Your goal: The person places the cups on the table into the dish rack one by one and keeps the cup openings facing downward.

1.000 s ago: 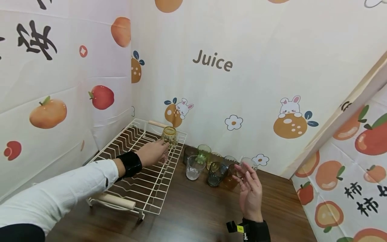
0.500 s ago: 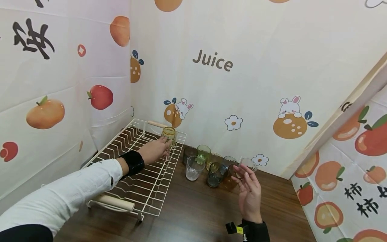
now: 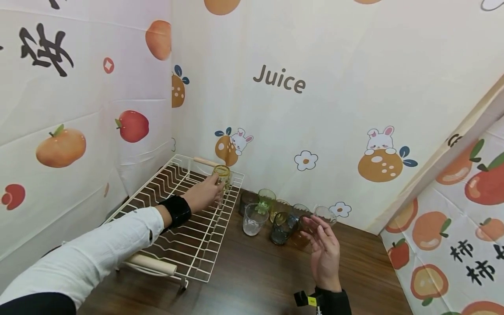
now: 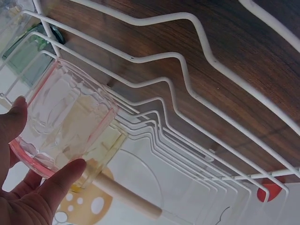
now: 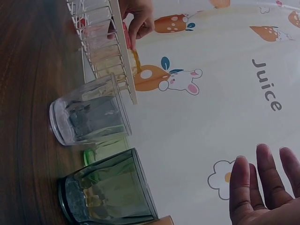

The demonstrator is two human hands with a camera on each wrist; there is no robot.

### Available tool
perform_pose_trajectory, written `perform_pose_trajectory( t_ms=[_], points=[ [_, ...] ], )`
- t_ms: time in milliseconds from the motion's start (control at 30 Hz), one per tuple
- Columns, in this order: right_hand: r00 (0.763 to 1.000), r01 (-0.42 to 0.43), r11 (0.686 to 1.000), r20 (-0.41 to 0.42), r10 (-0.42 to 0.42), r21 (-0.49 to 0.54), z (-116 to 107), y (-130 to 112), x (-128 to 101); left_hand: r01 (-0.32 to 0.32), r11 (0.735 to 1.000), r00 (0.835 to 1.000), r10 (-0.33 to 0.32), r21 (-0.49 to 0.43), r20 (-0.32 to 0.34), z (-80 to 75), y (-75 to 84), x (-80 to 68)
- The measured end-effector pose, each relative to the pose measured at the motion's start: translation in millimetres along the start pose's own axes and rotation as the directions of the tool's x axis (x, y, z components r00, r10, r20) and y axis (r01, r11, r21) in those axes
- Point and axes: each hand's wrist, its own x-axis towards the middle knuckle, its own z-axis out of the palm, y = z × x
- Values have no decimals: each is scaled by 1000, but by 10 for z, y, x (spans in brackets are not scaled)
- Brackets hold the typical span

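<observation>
Left hand (image 3: 202, 197) reaches across the white wire rack (image 3: 185, 245), thumb and fingers pinching a clear pink-rimmed glass (image 4: 65, 124) by its sides near the rim; the glass is tilted, its mouth turned toward the palm, judged a grip suited to setting it mouth-down among the rack's wires. It hangs just above the wires at the rack's far right corner, right beside a yellow glass (image 3: 222, 173) that already stands there, near the wooden handle (image 4: 126, 197) at the rack's far end. Whether the pink-rimmed glass touches the wires cannot be told. To the right of the rack, on the dark wooden table (image 3: 256, 280), stands a cluster of glasses: a clear one (image 3: 253, 218) closest to the rack, a grey one (image 3: 281, 227) beyond it, a green one (image 3: 266, 199) behind, more toward the wall. Right hand (image 3: 324, 253) hovers further right of the rack, by the cluster's near edge, palm up-turned, fingers straight and close together, holding nothing, touching no glass.
</observation>
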Motion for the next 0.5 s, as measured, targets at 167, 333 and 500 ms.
perform_pose_trajectory(
  t_ms=[167,333,500],
  points=[
    [1000,5,1000,2,-5,-14,25,15,-9,-28,999,1000,28,26,-7,19,-20,5],
    [1000,-5,1000,14,5,-29,51,25,-13,-41,999,999,41,2,6,-22,-28,18],
    [1000,1,1000,10,0,-16,54,32,-16,-82,997,997,82,2,-6,-16,-54,15]
  ],
)
